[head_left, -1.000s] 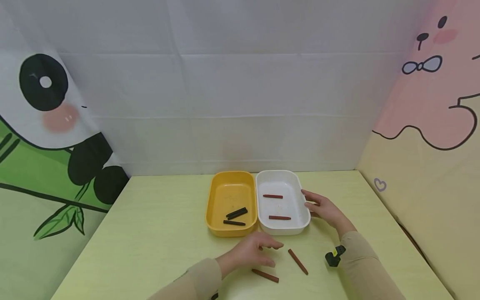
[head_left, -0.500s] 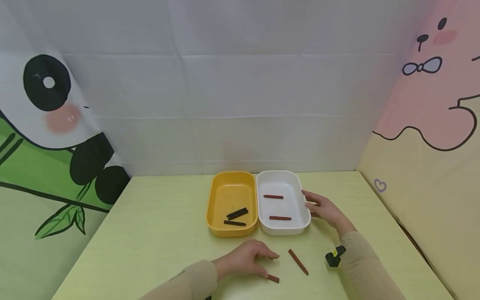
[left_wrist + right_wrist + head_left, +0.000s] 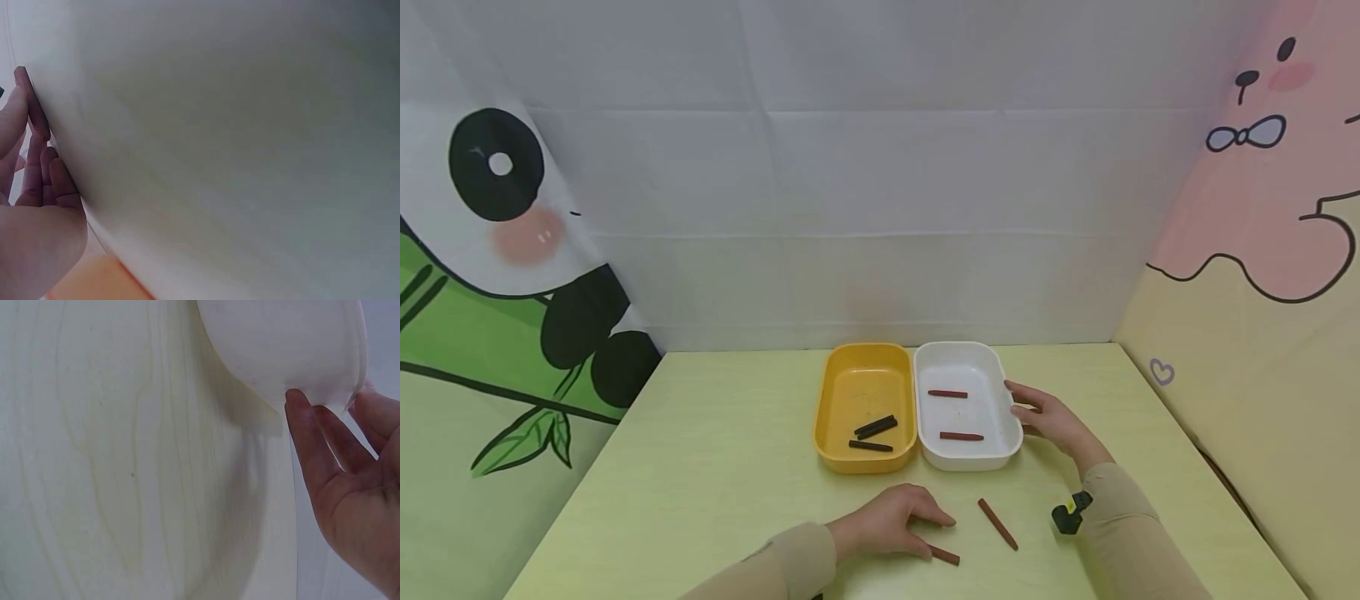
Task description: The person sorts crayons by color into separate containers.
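In the head view, my left hand (image 3: 891, 523) is low over the table, its thumb touching a reddish-brown crayon (image 3: 945, 556) that lies there. The index fingertip stands apart above the crayon. In the left wrist view, this crayon (image 3: 32, 103) lies by the thumb and fingertips; exact contact is hard to tell. A second brown crayon (image 3: 997, 524) lies slantwise to the right. My right hand (image 3: 1057, 425) rests its fairly straight fingers against the right side of the white tray (image 3: 977, 367). In the right wrist view, fingertips (image 3: 294, 397) touch the tray's outer wall.
Two reddish-brown crayons, one farther back (image 3: 947, 394) and one nearer (image 3: 962, 437), lie inside the white tray. Beside it on the left is a yellow tray (image 3: 865, 367) with black crayons (image 3: 871, 446). A white cloth wall (image 3: 880, 208) rises behind the table.
My left hand has come down and toward me, its thumb reaching the nearer crayon, then shifted slightly left along it. My right hand has stayed at the white tray.
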Demonstrator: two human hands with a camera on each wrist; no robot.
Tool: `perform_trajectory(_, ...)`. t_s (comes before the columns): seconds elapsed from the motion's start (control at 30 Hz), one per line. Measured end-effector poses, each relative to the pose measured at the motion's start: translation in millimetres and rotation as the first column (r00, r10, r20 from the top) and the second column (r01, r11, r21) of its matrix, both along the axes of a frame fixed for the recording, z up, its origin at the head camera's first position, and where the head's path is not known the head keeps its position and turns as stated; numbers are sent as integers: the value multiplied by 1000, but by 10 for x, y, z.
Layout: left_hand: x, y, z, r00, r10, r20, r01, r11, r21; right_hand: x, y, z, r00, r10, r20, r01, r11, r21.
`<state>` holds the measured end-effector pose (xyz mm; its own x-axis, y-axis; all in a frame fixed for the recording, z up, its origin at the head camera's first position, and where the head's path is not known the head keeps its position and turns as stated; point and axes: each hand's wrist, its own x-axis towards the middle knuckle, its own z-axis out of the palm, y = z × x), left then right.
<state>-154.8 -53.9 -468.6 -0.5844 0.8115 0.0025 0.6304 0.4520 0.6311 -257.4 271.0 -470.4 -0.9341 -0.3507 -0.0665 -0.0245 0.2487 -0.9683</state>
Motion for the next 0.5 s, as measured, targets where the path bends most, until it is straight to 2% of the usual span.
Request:
perform_trajectory(0.33, -3, 8, -29, 999, -35, -15, 35, 999, 4, -1, 13, -4, 1000, -9, 6, 9, 1000, 0)
perform_trajectory(0.5, 10, 9, -22, 1000, -30, -1, 30, 1000, 4, -7, 7, -10, 1000, -9, 11, 9, 1000, 0)
